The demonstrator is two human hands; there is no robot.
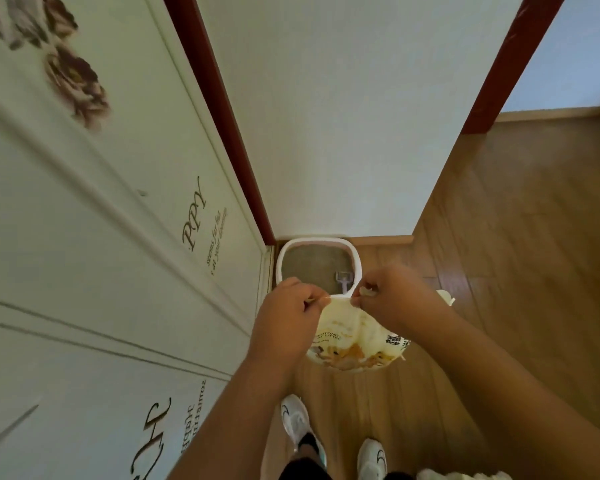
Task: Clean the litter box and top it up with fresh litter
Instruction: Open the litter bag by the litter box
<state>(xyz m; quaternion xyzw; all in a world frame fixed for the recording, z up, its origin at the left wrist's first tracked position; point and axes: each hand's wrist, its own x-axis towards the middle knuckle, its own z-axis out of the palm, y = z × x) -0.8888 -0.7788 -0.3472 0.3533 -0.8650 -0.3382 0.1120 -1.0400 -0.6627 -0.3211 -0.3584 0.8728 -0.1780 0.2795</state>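
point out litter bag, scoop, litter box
litter bag (350, 344): head view, printed front.
scoop (344, 280): head view, slotted head, in the box.
litter box (355, 258): head view, right white rim.

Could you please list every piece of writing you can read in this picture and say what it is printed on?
"BENTONITE CAT LITTER", only faintly legible: litter bag, pinched by the left hand and right hand.
Black block characters on the bag: too blurred.
"Happy" in script: panel, partly cut off.
Small lines beside it: unreadable.
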